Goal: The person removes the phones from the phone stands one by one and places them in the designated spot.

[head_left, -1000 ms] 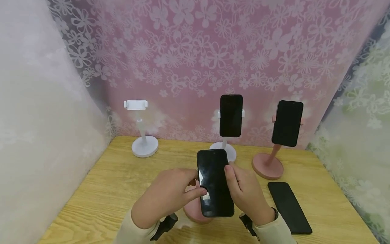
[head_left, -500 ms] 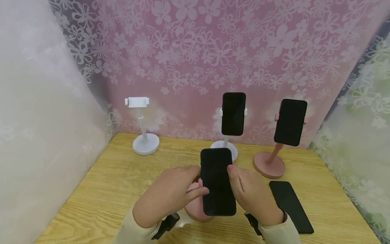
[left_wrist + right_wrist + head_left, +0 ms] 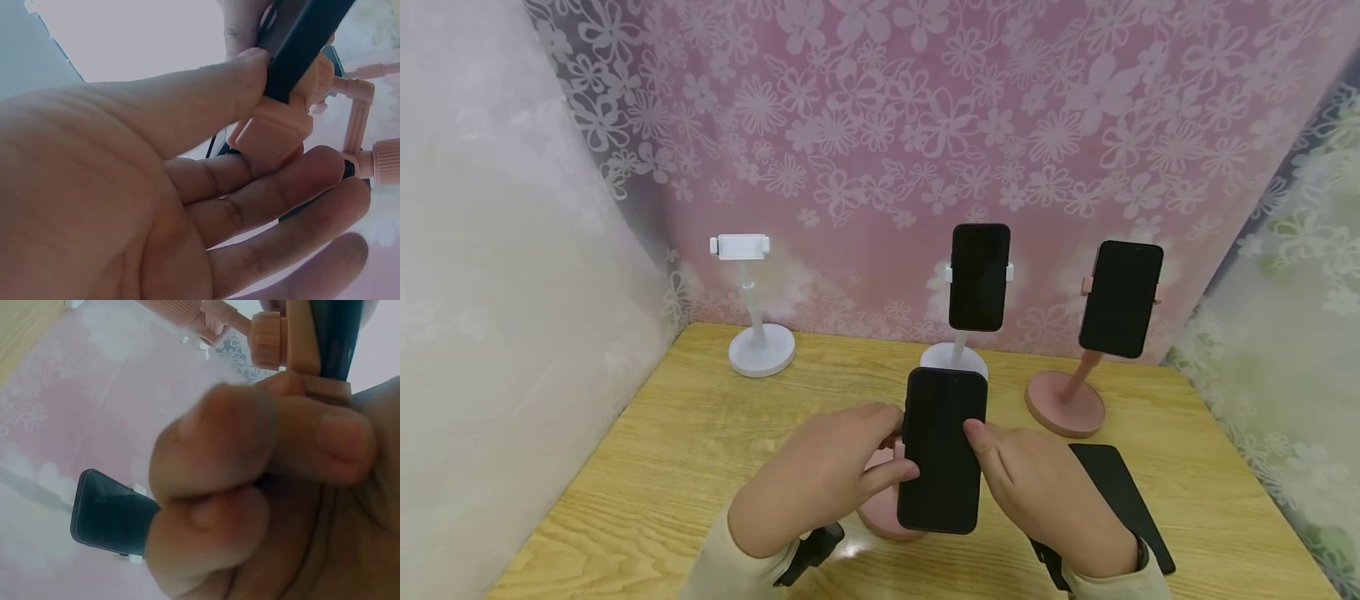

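A black smartphone point(image 3: 942, 475) stands nearly upright at the front middle in the head view, seated in the clamp of a pink phone stand point(image 3: 880, 508). My left hand point(image 3: 823, 479) holds the phone's left edge, its thumb on the screen side. In the left wrist view the pink clamp point(image 3: 272, 134) lies between that thumb and the fingers behind. From the right side my right hand point(image 3: 1037, 479) grips the phone, thumb over the front edge. Its other fingers are curled near the clamp's end in the right wrist view. The phone hides most of the stand's post.
An unloaded white phone stand point(image 3: 762, 350) is at the back left. Behind the hands, one black phone point(image 3: 980, 279) sits on a white stand, another phone point(image 3: 1122, 300) on a pink stand. A further phone point(image 3: 1123, 483) lies flat on the wooden table point(image 3: 685, 433), partly under my right forearm.
The held phone sits slightly farther right in the view, and its reflection is gone. My right wrist has swung outward to the right, now overlapping the flat phone. The left hand keeps its hold.
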`<state>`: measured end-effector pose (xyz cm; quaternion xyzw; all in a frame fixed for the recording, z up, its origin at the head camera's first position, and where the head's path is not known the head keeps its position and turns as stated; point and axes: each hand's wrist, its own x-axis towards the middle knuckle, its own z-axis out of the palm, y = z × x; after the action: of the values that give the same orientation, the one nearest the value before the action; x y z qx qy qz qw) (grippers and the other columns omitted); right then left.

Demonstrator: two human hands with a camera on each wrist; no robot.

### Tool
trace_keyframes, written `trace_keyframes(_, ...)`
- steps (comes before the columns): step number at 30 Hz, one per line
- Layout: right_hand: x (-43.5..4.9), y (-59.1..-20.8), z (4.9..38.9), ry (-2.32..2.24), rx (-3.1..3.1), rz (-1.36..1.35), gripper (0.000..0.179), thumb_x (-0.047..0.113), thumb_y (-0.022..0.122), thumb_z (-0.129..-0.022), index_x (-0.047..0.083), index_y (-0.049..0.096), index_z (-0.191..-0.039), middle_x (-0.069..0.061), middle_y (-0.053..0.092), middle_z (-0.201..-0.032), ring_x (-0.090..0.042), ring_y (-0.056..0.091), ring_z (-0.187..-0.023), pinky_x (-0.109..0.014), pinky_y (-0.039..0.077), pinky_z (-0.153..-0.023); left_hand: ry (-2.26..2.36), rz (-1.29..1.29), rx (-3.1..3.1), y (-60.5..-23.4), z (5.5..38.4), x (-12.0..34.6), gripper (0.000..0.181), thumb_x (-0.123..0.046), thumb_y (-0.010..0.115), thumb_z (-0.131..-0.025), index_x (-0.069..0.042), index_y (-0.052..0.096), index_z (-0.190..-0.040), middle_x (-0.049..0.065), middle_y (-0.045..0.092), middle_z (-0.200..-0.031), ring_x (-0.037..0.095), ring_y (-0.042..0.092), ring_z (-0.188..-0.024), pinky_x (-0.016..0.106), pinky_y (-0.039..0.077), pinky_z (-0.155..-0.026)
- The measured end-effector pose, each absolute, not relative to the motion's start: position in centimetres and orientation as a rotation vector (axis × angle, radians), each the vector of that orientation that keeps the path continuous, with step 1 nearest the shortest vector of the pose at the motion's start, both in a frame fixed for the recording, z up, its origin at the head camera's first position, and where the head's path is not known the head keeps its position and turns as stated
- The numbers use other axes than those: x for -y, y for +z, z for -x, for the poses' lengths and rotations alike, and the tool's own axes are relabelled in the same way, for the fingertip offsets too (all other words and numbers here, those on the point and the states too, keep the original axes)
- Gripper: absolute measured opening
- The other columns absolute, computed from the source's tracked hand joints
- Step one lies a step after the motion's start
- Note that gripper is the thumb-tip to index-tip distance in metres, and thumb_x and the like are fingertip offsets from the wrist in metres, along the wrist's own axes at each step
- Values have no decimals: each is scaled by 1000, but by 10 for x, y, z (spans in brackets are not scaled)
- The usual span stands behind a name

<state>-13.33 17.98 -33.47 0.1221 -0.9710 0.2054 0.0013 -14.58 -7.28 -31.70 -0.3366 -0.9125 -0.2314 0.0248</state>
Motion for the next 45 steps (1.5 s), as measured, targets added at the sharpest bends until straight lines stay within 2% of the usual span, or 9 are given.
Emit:
trace_keyframes(5,-182,-336,136,686,3011,-441,51,50,35,-112,22,55,-75,8,35,-59,-6,42,-54,-27,42,-60,-751,1022,2851,-316,149,77,25,-42,73,-97,-19,65,-101,-14,62,-88,2,57,-75,25,49,-66)
trace_keyframes(11,-191,-339,136,644,2719,-676,27,21,52,-107,28,52,-81,19,32,-62,3,36,-55,-22,35,-54,-718,1004,2875,-318,151,80,25,-44,72,-97,-19,70,-100,-14,64,-89,3,58,-76,25,50,-67)
trace_keyframes(15,-190,-336,134,651,2749,-678,22,18,52,-105,28,57,-87,19,31,-62,3,37,-55,-22,36,-54,-734,1003,2892,-319,153,80,24,-45,71,-98,-22,67,-96,-16,62,-86,1,55,-72,24,49,-65)
trace_keyframes(19,-190,-333,133,673,2902,-676,22,28,45,-111,22,65,-117,18,37,-62,3,46,-62,-24,43,-61,-743,993,2918,-318,153,80,24,-47,69,-98,-24,64,-96,-17,60,-84,1,54,-68,24,47,-62)
trace_keyframes(22,-193,-334,133,658,2990,-701,42,37,39,-113,15,53,-146,19,45,-67,2,52,-72,-26,48,-68,-749,991,2939,-317,152,79,25,-48,69,-99,-24,63,-96,-17,60,-84,2,54,-68,24,48,-62)
trace_keyframes(24,-194,-335,132,641,3027,-707,52,42,38,-113,13,43,-156,19,52,-74,2,55,-77,-28,52,-72,-758,992,2948,-317,152,79,25,-49,68,-99,-24,63,-96,-17,60,-85,1,55,-69,24,48,-63)
trace_keyframes(29,-194,-334,130,652,3085,-667,57,44,35,-113,12,36,-160,12,68,-105,-4,63,-94,-36,57,-84,-784,1014,2958,-317,153,79,25,-48,67,-100,-23,63,-97,-17,58,-81,3,54,-66,25,47,-62)
trace_keyframes(35,-192,-334,130,700,3052,-656,59,45,33,-113,13,31,-163,1,66,-135,-11,66,-110,-45,56,-95,-857,1137,2906,-319,160,81,22,-43,67,-101,-24,59,-93,-17,59,-84,4,53,-69,25,47,-63)
trace_keyframes(45,-194,-335,129,706,3098,-628,60,47,30,-113,9,35,-160,-1,63,-139,-16,66,-117,-48,54,-98,-917,1235,2860,-323,163,77,19,-42,65,-101,-25,60,-93,-18,61,-88,3,56,-73,24,49,-65)
